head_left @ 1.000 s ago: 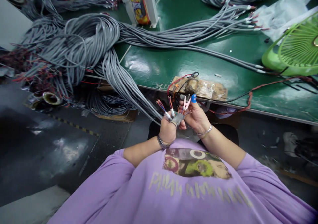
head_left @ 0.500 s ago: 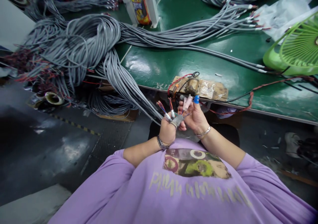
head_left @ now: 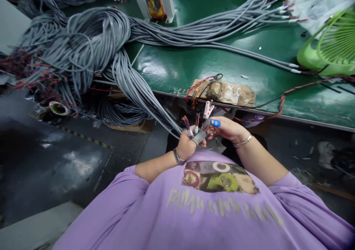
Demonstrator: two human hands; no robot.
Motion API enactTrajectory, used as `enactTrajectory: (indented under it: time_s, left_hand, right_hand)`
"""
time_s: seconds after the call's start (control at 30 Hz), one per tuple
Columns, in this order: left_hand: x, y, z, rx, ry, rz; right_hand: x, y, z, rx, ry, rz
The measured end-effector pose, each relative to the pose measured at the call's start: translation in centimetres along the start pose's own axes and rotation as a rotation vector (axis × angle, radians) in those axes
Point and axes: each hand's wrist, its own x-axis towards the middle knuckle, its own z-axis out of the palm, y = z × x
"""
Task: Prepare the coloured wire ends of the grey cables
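My left hand [head_left: 186, 145] is closed around the ends of several grey cables [head_left: 163, 109], with a grey cover on its thumb. Fanned coloured wires [head_left: 185, 122] stick up from the white-banded cable ends above the fist. Close beside it, my right hand [head_left: 226, 128] pinches thin coloured wires at the left thumb; it wears a blue thumb cover [head_left: 215, 123]. A pink clothespin [head_left: 208, 109] stands just beyond the right fingertips; whether they touch it I cannot tell.
A large grey cable coil [head_left: 100, 39] lies on the green table [head_left: 235, 65]. A wooden block [head_left: 230, 93] with wires sits at its front edge. A green fan [head_left: 330, 46] stands at right, near a plastic bag [head_left: 316, 6]. More cables lie under the table.
My right hand has turned, its thumb coming down from upright to point left toward the wires. The clothespin, earlier against the right palm, now shows above the fingertips. The view has shifted slightly.
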Motion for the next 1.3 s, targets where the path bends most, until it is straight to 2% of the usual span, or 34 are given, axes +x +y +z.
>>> enactTrajectory:
  time_s: [0.13,0.33,0.43,0.53,0.6,0.67,0.8,0.87,1.0,1.07,1.13,1.3]
  left_hand:
    - [0.3,0.4,0.2,0.058,-0.077,-0.036]
    - [0.9,-0.1,-0.3,0.179,-0.153,-0.160]
    - [1.0,-0.4,-0.6,0.157,-0.125,-0.130]
    - [1.1,-0.8,-0.7,0.054,-0.039,-0.080]
    - [1.2,-1.0,-0.7,0.009,-0.005,-0.063]
    - [1.3,-1.2,-0.7,0.003,-0.004,-0.041]
    - [1.5,-1.1,-0.9,-0.006,-0.045,-0.032]
    - [1.4,-0.9,-1.3,-0.009,-0.094,-0.070]
    - [1.0,-0.9,-2.1,0.040,-0.159,-0.106]
    - [0.7,-1.1,-2.3,0.006,-0.126,-0.088]
    - [0.6,-1.3,-2.3,-0.088,-0.045,-0.060]
    - [0.6,-1.6,-1.8,-0.245,0.127,-0.018]
  right_hand:
    - [-0.2,-1.0,0.4,-0.191,0.032,-0.053]
    - [-0.3,-0.9,1.3,-0.369,0.022,-0.139]
    - [-0.9,-0.6,1.0,-0.351,0.160,-0.196]
    - [-1.6,0.1,0.6,-0.278,0.301,-0.166]
    - [-1.9,0.9,0.7,-0.246,0.299,-0.107]
    - [-1.9,1.7,1.4,-0.254,0.271,-0.116]
    - [-1.4,3.0,2.8,-0.232,0.422,-0.258]
    - [-1.2,3.0,3.1,-0.241,0.399,-0.271]
    - [-0.8,2.4,3.9,-0.247,0.228,-0.259]
    - [-0.4,2.1,4.3,-0.219,0.161,-0.244]
    - [0.2,2.1,4.5,-0.166,0.151,-0.227]
    - [1.2,3.0,4.1,-0.040,0.347,-0.149]
